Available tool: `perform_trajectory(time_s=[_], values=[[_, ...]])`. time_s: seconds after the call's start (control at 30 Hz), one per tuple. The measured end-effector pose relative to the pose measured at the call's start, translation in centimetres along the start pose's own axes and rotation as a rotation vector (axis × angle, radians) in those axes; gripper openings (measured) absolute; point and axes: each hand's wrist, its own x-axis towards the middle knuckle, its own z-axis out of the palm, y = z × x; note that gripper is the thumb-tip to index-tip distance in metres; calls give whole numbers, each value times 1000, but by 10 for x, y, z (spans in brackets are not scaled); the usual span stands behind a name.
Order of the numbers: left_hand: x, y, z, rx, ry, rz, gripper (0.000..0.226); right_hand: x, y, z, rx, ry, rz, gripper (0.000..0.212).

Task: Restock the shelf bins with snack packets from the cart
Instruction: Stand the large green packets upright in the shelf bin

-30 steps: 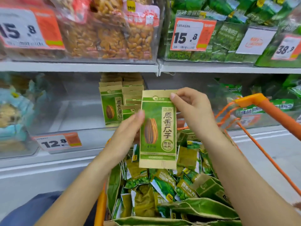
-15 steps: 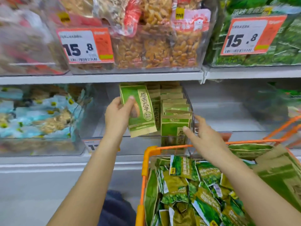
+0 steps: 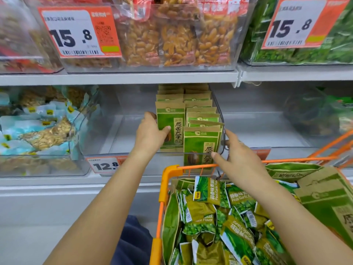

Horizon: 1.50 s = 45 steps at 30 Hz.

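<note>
My left hand (image 3: 150,133) grips a green and tan sunflower seed packet (image 3: 172,127) upright inside the clear shelf bin (image 3: 122,148), at the front of the left row. A second row of the same packets (image 3: 201,142) stands to its right. My right hand (image 3: 236,155) reaches toward the bin's right front corner, fingers loosely spread, holding nothing that I can see. Below, the orange cart (image 3: 168,173) holds several green garlic pea packets (image 3: 212,192) and more seed packets (image 3: 324,199).
A neighbouring bin of pale blue snack packs (image 3: 38,131) sits to the left. The upper shelf carries a bin of orange nut packs (image 3: 177,39) and green packs (image 3: 305,54). Price tags read 15.8 and 12.8. The bin's left half is bare.
My left hand has carried the packet from above the cart into the bin and set it upright in the left row. My right hand let go and moved to the bin's right front corner.
</note>
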Motion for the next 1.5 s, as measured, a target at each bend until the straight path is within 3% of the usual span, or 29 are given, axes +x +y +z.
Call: perform_trajectory(time_s=[0.23,0.33,0.4,0.53,0.67,0.77,1.0,1.2,1.3,1.37,1.5], values=[[-20,7,-10,28,147,8,56,4,-4,-37,378,-84,142,66],[-37,21,-21,-180,305,201,46,-11,7,-77,521,-43,144,45],[-56,37,-26,-319,307,350,36,-24,25,-101,445,4,137,30],[-94,62,-15,-434,112,537,28,-40,69,-123,27,113,190,14],[-110,70,2,-401,-64,598,27,-45,78,-99,-208,-12,137,27],[-114,70,7,-324,-178,585,24,-44,72,-74,-361,-51,24,35],[-118,62,9,-268,-422,476,15,-38,73,-50,-534,-17,-122,19],[-116,61,0,-509,-548,361,16,-32,69,-89,266,329,-171,9],[-115,69,-7,-707,-573,263,41,-34,43,-107,610,426,-238,16],[-113,72,-12,-770,-581,232,54,-33,29,-107,782,421,-204,24],[-114,73,-21,-804,-648,227,50,-25,5,-87,1058,244,-21,23]])
